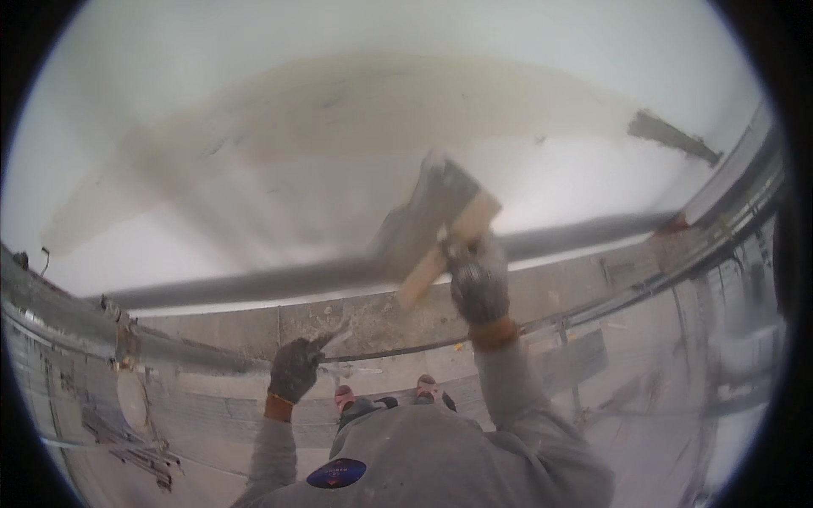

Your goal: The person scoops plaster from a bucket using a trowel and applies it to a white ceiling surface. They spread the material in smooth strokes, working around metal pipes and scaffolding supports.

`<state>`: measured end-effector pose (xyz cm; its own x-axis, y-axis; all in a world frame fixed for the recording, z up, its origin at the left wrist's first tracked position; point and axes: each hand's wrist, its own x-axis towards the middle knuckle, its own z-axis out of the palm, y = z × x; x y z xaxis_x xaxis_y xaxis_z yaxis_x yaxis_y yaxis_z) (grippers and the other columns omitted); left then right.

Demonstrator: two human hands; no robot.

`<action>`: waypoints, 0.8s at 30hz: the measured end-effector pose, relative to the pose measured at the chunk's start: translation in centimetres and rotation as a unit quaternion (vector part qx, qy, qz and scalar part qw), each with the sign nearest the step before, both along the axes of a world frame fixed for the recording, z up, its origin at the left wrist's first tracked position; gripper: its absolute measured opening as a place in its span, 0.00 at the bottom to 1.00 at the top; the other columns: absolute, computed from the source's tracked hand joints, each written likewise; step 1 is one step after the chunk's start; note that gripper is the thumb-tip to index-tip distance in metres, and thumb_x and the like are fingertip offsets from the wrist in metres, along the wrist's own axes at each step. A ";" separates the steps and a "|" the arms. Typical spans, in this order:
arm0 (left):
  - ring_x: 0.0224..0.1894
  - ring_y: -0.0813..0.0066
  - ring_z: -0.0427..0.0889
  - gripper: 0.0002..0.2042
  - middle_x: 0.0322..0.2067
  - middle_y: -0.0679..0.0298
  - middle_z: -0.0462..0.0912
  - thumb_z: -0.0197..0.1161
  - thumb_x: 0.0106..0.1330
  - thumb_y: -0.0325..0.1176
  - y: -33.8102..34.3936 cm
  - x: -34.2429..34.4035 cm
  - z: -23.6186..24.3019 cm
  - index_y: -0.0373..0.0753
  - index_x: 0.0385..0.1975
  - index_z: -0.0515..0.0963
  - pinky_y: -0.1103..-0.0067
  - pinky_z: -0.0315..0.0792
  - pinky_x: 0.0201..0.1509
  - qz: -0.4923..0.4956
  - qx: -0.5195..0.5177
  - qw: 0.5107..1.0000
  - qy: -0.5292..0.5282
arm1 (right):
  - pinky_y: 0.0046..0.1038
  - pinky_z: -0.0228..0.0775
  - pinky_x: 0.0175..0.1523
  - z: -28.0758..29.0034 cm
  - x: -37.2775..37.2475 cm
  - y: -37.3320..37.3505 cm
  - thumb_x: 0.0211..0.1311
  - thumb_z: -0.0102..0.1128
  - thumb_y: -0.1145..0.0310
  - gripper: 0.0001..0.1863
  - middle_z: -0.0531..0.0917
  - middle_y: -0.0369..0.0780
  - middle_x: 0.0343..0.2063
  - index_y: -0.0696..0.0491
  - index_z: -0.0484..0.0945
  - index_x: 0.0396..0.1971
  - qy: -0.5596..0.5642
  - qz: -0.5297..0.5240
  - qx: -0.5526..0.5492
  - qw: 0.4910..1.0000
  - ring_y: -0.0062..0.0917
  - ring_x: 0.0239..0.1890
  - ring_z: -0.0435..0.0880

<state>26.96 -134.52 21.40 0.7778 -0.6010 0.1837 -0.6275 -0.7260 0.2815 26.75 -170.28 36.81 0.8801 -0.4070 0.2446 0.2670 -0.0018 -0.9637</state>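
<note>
My right hand [480,284], in a dark, stained work glove with an orange cuff, is closed around the wooden handle of a wide plastering blade [440,190]. Its broad grey blade is smeared by motion and lies over a pale wall [542,182]; I cannot tell whether it touches. A wide beige band of coating [364,106] crosses the wall higher up. Lower and to the left, my left hand [294,370], gloved alike, grips a small putty knife [336,333] that points up and right. Its handle is mostly hidden by the fingers.
A concrete ledge [385,322] runs along the foot of the wall. Scaffold pipes pass on the left [186,351] and right [627,298]. My shoes [428,387] stand on a walkway close to the ledge. A rough grey patch [673,137] marks the wall at far right.
</note>
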 end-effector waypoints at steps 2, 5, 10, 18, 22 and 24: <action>0.37 0.55 0.79 0.22 0.33 0.56 0.80 0.59 0.66 0.33 1.2 -1.3 -2.0 0.47 0.61 0.77 0.62 0.74 0.41 0.004 0.007 0.999 0.050 | 0.29 0.74 0.41 3.1 2.9 -1.3 0.70 0.60 0.63 0.13 0.83 0.38 0.30 0.59 0.78 0.43 -0.004 -0.111 -0.167 0.980 0.25 0.33 0.81; 0.45 0.59 0.81 0.24 0.40 0.62 0.83 0.67 0.58 0.37 3.4 -3.1 -7.3 0.50 0.57 0.80 0.64 0.75 0.50 -0.060 0.016 0.997 0.037 | 0.33 0.79 0.35 7.4 5.7 -0.8 0.69 0.60 0.62 0.15 0.84 0.47 0.25 0.60 0.77 0.42 -0.034 -0.219 -0.253 0.942 0.32 0.28 0.86; 0.47 0.58 0.82 0.21 0.41 0.59 0.85 0.66 0.60 0.37 5.5 -3.5 -7.5 0.44 0.55 0.80 0.62 0.76 0.51 -0.168 0.005 0.971 0.172 | 0.40 0.79 0.37 9.2 8.8 3.1 0.66 0.60 0.65 0.15 0.85 0.51 0.27 0.59 0.77 0.45 0.016 -0.364 -0.307 0.879 0.41 0.30 0.88; 0.45 0.54 0.84 0.11 0.41 0.55 0.86 0.67 0.62 0.41 13.1 0.0 -8.5 0.42 0.38 0.85 0.64 0.77 0.50 -0.217 -0.128 0.952 0.176 | 0.38 0.81 0.38 8.7 15.8 11.9 0.64 0.56 0.69 0.21 0.87 0.47 0.30 0.59 0.75 0.57 -0.073 -0.503 -0.277 0.815 0.40 0.31 0.88; 0.44 0.51 0.84 0.11 0.38 0.54 0.86 0.67 0.63 0.42 13.7 0.3 -7.9 0.41 0.36 0.85 0.62 0.76 0.48 -0.251 -0.151 0.935 0.202 | 0.36 0.77 0.60 9.6 18.2 17.9 0.60 0.56 0.79 0.32 0.75 0.54 0.63 0.61 0.66 0.68 -0.136 -0.486 -0.247 0.827 0.42 0.57 0.83; 0.43 0.51 0.83 0.13 0.37 0.55 0.86 0.67 0.64 0.43 14.5 0.5 -7.5 0.41 0.40 0.85 0.60 0.75 0.48 -0.230 -0.125 0.921 0.287 | 0.42 0.75 0.58 9.3 20.1 20.9 0.55 0.62 0.78 0.31 0.80 0.53 0.54 0.63 0.69 0.62 -0.158 -0.512 -0.301 0.789 0.46 0.53 0.82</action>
<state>27.51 -120.01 13.90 0.4634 -0.8862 -0.0017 -0.5480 -0.2880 0.7854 46.82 -149.42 46.13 0.0213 -0.5918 0.8058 0.0544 -0.8041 -0.5919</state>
